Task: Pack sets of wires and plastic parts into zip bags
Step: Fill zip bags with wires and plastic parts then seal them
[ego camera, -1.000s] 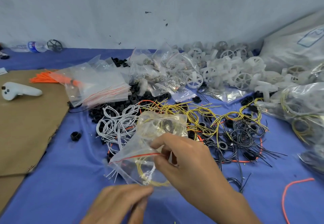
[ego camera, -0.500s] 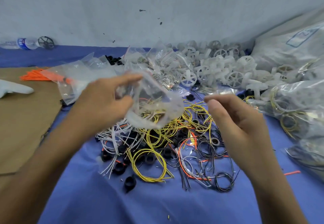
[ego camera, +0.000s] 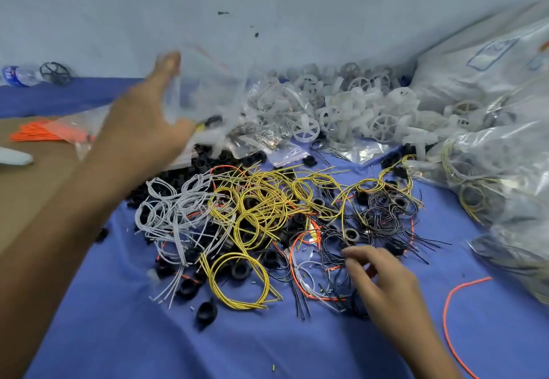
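Note:
A heap of wire loops lies on the blue cloth: grey-white wires, yellow wires, black wires and orange wires, mixed with black plastic rings. White plastic wheels are piled behind it. My left hand reaches far out to the upper left, blurred, fingers spread. A filled zip bag is a blur right beside its fingertips, seemingly loose. My right hand hovers low over the black and orange wires with its fingers bent, fingertips touching the strands.
Packed clear bags are stacked at the right edge. More zip bags lie in front of the wheels. Brown cardboard with an orange wire bundle is at left. A loose orange wire lies at right.
My left hand swung the filled bag up and away to the upper left and opened. My right hand dropped from mid-air onto the wire heap.

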`<action>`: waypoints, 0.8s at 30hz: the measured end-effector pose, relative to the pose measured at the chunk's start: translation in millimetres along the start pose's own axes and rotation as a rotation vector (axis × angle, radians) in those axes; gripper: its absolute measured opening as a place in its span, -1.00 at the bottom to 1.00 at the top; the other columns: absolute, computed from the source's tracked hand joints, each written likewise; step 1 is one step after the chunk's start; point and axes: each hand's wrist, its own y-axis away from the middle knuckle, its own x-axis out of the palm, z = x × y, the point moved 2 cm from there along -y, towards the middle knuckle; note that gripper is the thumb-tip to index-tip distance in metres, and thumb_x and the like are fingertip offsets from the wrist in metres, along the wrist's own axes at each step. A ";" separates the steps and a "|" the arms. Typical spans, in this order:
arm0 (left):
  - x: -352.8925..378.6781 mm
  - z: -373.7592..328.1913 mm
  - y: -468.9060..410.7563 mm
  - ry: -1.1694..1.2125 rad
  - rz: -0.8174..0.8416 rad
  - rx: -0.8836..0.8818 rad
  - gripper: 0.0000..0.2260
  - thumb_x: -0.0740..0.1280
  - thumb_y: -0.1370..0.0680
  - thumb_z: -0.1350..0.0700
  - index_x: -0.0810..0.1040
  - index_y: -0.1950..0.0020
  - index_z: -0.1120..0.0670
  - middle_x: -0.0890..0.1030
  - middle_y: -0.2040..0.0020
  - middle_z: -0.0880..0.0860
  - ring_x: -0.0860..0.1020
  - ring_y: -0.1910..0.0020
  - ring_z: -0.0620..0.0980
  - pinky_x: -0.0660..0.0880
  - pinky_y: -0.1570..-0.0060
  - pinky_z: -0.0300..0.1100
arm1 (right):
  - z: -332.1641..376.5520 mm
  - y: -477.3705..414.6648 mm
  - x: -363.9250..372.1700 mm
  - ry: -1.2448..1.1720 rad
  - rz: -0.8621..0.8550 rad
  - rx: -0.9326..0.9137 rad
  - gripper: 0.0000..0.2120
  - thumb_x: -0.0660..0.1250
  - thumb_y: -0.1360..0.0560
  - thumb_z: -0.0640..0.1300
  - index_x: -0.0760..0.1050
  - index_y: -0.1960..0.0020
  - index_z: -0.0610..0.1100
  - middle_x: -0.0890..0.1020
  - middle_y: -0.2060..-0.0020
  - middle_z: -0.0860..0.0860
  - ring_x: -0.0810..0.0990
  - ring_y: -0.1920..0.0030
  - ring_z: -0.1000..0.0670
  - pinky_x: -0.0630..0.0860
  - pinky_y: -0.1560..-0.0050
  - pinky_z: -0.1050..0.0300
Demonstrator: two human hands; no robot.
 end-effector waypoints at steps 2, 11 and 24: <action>19.3 7.6 30.8 -0.128 0.076 -0.069 -0.20 0.33 -0.43 0.07 0.02 -0.58 -0.25 0.59 -0.24 0.11 0.60 0.14 0.23 0.49 0.12 -0.03 | 6.2 -10.3 1.0 0.096 0.020 -0.062 -0.82 0.38 -0.53 -0.14 0.61 -0.01 0.13 0.58 0.12 0.21 0.54 0.06 0.09 0.45 0.03 0.16; 54.9 11.3 93.5 -0.033 0.165 -0.081 -0.25 0.30 -0.47 0.20 0.09 -0.59 -0.19 0.54 -0.31 0.10 0.47 0.43 -0.23 0.37 0.33 -0.17 | 55.5 -60.2 62.2 0.383 0.191 -0.260 -0.77 0.26 -0.56 0.13 0.58 -0.08 0.05 0.52 0.04 0.06 0.39 -0.06 -0.05 0.37 -0.12 0.05; 54.4 2.7 112.1 -0.139 0.103 0.042 -0.39 0.29 -0.50 0.25 0.32 -0.49 -0.17 0.46 -0.41 -0.19 0.58 0.15 0.04 0.53 0.12 -0.06 | 82.1 -50.6 17.8 -0.085 0.199 -0.104 -0.94 0.32 -0.49 -0.03 0.48 0.16 0.07 0.55 0.41 0.13 0.44 0.40 0.14 0.33 0.35 0.22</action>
